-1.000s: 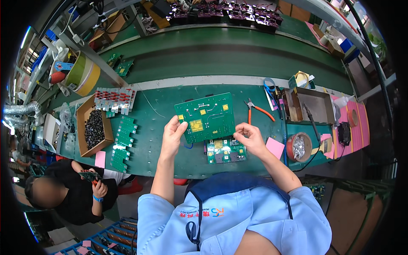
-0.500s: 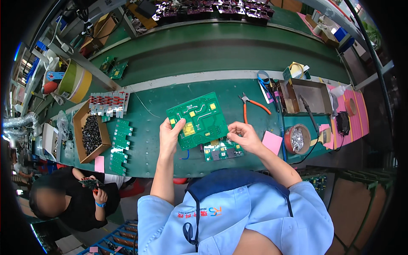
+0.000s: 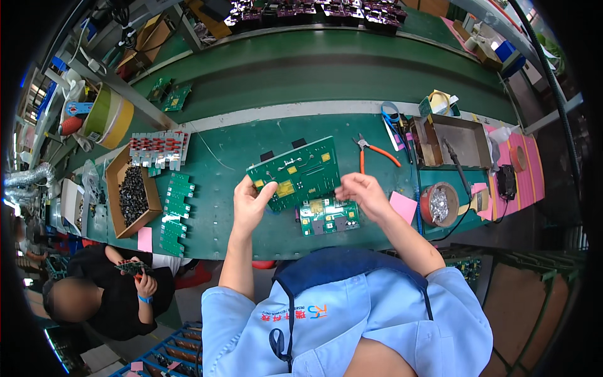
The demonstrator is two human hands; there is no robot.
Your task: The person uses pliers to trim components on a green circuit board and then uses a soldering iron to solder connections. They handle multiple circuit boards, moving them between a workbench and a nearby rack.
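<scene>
L hand: in front of wearer, left (image 3: 247,206); grips the PCB by its near-L corner, thumb on the face toward wearer.
R hand: (image 3: 363,193) fingers loosely curled, not clenched, tips right by the PCB's R edge; can't tell if they touch.
PCB: green, gold pads (image 3: 308,176); btwn both hands, held tilted above the bench (image 3: 217,235).
PCB state: looks partly built, at least. 2 dark blocks (image 3: 299,143) poke past the far edge, so some parts are on; silvery solder marks show on the face. Can't tell if any joints or parts are left to do.
2nd PCB: lies on bench btwn the hands, nearer R hand (image 3: 330,220), partly hidden by the held PCB; dark blocks & gold pads face up, so also populated to some degree.
Cutters: orange handles, just beyond R hand (image 3: 383,152); lying unheld.
Pink card: just R of R hand (image 3: 402,207).
Bowl: reddish, silvery scraps inside, farther R of R hand (image 3: 426,208).
Iron: soldering type, beyond bowl, R of R hand (image 3: 457,164); unheld.
Strips: green, L of L hand (image 3: 176,210).
Box: cardboard, small black parts inside, past strips, L of L hand (image 3: 142,224).
Co-worker: well L of & below L hand, holds another board (image 3: 133,267).
</scene>
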